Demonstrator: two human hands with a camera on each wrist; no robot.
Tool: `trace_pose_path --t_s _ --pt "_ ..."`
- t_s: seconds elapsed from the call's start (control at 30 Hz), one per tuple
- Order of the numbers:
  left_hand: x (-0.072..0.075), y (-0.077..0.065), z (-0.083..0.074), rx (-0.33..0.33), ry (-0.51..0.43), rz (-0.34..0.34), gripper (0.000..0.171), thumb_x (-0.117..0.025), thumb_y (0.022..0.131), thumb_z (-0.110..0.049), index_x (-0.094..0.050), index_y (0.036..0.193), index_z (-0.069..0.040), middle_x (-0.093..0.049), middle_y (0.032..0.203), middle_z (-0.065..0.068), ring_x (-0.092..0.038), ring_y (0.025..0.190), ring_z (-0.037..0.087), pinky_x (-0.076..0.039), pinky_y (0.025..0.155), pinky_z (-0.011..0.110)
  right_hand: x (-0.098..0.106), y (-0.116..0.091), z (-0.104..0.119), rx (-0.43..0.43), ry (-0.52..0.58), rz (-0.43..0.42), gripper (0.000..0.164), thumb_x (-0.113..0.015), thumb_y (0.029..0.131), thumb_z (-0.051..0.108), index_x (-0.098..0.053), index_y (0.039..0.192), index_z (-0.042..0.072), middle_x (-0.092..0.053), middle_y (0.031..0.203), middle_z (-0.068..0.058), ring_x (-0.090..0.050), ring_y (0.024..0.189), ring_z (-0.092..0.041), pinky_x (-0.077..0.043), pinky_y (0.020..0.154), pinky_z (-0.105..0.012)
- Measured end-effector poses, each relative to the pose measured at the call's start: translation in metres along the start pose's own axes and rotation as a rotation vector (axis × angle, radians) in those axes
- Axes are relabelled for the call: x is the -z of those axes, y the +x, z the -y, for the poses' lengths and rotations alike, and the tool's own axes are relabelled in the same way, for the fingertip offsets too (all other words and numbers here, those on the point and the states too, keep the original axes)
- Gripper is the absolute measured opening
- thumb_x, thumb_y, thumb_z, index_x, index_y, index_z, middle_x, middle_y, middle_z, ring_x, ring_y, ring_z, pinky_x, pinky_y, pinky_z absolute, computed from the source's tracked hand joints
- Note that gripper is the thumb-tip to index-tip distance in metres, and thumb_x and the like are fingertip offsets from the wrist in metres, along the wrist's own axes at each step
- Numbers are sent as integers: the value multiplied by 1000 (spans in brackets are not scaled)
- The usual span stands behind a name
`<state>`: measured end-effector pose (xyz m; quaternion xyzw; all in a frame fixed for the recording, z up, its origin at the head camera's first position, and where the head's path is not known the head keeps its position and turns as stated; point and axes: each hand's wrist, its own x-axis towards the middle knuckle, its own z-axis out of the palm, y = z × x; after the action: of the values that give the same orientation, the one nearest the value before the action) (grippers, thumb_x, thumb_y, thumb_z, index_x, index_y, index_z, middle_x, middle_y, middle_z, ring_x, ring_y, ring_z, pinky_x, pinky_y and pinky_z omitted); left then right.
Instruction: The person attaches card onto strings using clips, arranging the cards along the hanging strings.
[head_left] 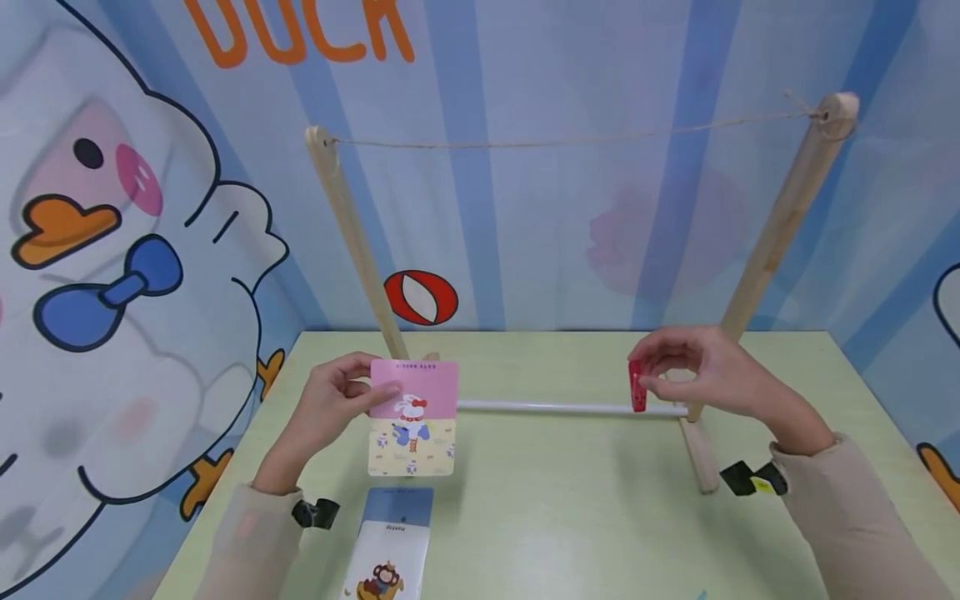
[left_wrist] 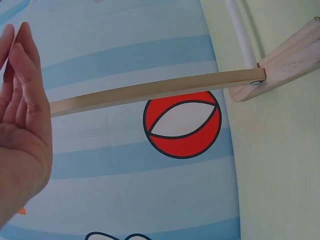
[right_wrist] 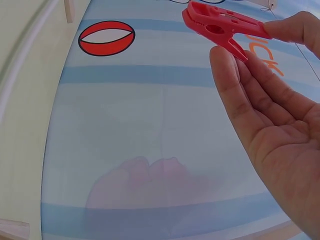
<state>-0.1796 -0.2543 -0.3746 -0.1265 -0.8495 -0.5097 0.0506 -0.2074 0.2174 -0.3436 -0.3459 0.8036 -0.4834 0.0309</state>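
My left hand [head_left: 330,408] pinches a pink and cream card [head_left: 412,425] by its left edge, thumb in front. The card is held up over the left side of the table and shows a white bunny figure with a red bow. In the left wrist view the card is out of sight. My right hand [head_left: 705,371] pinches a red clothespin [head_left: 638,386] by its handle end, near the right post. In the right wrist view the clothespin [right_wrist: 220,25] sits between thumb and fingertips, its jaw end pointing away from the hand.
A wooden frame has a left post [head_left: 352,242], a right post [head_left: 780,225] and a white crossbar [head_left: 555,408]. Twine [head_left: 555,143] runs between the post tops. A blue and white card [head_left: 393,533] with a monkey lies at the table's [head_left: 540,517] front left.
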Motion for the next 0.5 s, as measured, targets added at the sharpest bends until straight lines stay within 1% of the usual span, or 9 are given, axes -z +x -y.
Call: trace_pose_path --t_s 0.17,0.5 --pt "3 2 -1 -13 -7 -12 33 -78 88 -11 -67 117 -1 -71 103 17 -72 71 21 -58 70 25 0 3 3 3 -18 2 24 -72 88 -3 -67 111 1 -68 101 -9 -67 87 -17 -57 77 -24" --pt "6 9 -11 -13 -16 -15 34 -77 89 -12 -66 119 -1 -71 107 17 -73 74 22 -58 72 26 1 11 8 64 -32 6 27 -72 86 -7 -68 112 -2 -68 100 -9 -67 86 -16 -57 76 -23"
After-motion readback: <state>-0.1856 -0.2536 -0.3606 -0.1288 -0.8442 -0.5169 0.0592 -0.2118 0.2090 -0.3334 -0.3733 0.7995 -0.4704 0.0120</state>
